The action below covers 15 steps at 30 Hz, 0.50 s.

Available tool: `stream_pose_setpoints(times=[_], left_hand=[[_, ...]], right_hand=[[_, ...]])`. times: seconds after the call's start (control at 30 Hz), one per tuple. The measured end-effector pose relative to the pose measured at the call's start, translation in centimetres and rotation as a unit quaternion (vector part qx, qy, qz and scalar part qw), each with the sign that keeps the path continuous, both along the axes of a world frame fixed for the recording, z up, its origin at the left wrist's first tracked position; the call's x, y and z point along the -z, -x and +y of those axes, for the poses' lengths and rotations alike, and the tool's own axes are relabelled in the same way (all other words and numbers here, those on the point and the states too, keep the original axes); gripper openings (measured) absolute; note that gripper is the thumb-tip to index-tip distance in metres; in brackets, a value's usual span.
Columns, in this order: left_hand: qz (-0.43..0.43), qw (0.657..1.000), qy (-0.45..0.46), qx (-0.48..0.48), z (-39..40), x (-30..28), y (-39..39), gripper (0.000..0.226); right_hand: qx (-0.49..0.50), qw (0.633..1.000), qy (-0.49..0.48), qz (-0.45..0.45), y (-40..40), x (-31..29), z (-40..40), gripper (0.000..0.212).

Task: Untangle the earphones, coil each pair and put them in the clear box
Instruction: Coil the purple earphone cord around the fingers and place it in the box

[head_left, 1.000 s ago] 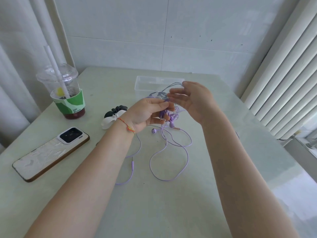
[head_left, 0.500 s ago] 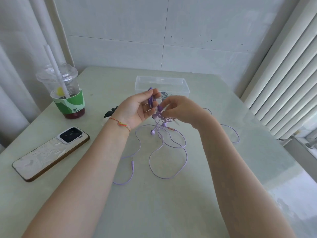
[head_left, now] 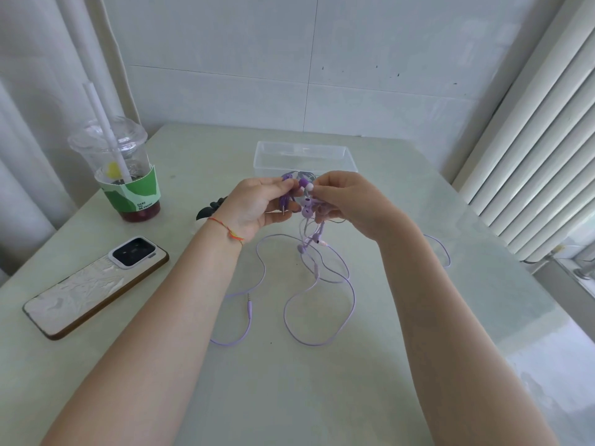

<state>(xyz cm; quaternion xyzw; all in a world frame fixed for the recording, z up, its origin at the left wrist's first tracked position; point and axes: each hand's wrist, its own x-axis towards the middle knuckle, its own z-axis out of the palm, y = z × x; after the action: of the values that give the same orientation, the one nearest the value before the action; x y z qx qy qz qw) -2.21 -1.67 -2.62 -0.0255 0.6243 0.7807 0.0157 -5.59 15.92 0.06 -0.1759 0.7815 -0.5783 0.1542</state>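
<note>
Earphones [head_left: 307,207]: purple, knotted into one clump held up above the desk [head_left: 322,381], just in front of the clear box [head_left: 304,156]. Long lilac cable loops trail down from the clump and lie on the desk; one jack plug [head_left: 249,304] rests free near the left forearm, and another loop shows beyond the right forearm.

Left hand [head_left: 257,206]: fingers curled, thumb and fingertips pinching a darker purple cable end with a plug hanging below it. Right hand [head_left: 346,201]: fingers curled, pinching an earbud with a white tip at the top of the clump, lower fingers closed round more of the tangle.

Step, as I judge it: untangling, early. Nothing coiled yet; box looks to hold no earphones, though its near wall is partly hidden behind the hands.

Next move likely calls for drawing the two pinched ends gently apart and feeding one plug back through the loops; hard pulling would tighten the knot.

Also on desk: iced drink cup [head_left: 124,175] with straw, phone [head_left: 96,286] face down, a small black-and-white object [head_left: 209,211] partly hidden behind the left wrist.
</note>
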Motion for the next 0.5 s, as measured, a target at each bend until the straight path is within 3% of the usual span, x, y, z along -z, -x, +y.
stream_pose_setpoints(times=[0.1,0.2,0.3,0.4,0.5], left_hand=[[0.018,0.999,-0.032,-0.003,0.1,-0.1,0.1,0.015],[0.044,0.997,-0.058,-0.029,-0.1,-0.2,0.1,0.017],[0.063,0.997,0.004,-0.036,-0.2,-0.3,0.0,0.017],[0.061,0.992,0.098,0.055,-0.2,-0.5,-0.4,0.017],[0.045,0.984,0.096,0.145,0.1,-0.7,-0.8,0.016]], right_hand=[[0.005,0.993,-0.111,0.043,0.0,0.1,0.0,0.006],[-0.005,0.955,-0.280,0.101,0.1,0.2,0.2,0.009],[0.037,0.912,-0.369,0.175,0.8,0.2,0.0,0.023],[0.122,0.961,-0.181,0.169,0.6,-0.3,-0.2,0.039],[0.035,0.994,-0.022,0.100,0.0,-0.8,0.1,0.051]])
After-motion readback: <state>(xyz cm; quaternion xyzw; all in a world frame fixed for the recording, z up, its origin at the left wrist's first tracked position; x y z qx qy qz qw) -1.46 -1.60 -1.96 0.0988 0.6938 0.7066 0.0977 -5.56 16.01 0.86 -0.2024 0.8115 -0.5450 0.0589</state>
